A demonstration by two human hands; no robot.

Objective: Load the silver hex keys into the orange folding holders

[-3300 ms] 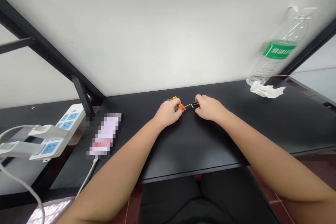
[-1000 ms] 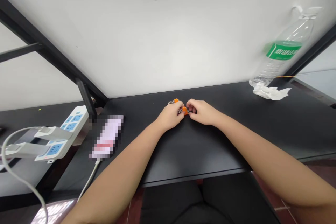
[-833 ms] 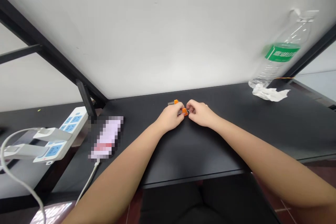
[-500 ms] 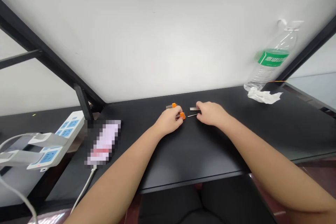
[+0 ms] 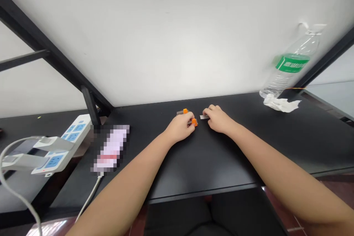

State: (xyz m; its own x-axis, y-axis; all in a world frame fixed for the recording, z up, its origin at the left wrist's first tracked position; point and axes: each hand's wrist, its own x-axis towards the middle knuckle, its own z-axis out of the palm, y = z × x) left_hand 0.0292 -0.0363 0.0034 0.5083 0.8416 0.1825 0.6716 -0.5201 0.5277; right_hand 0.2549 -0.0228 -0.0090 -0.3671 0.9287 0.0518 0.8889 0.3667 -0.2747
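Observation:
My left hand (image 5: 181,127) is closed round a small piece with an orange end (image 5: 195,122) and thin metal rods, low over the black table (image 5: 199,162). Just behind its fingers lies a second orange-ended piece (image 5: 185,111), its metal rods pointing left. To the right, my right hand (image 5: 218,118) has its fingers bent down at a small bunch of thin metal rods (image 5: 204,117), whose left ends stick out. The fingertips hide the rods' right ends.
A phone (image 5: 112,149) with a white cable lies at left, beside a power strip (image 5: 66,143) with chargers. A clear bottle (image 5: 290,62) with a green label leans at the back right, crumpled tissue (image 5: 281,104) before it. A wall stands behind.
The single rod that stuck out from my right fingers now lies with the bunch or is hidden. My right fingers have shifted slightly left onto the rods. The view has moved a little.

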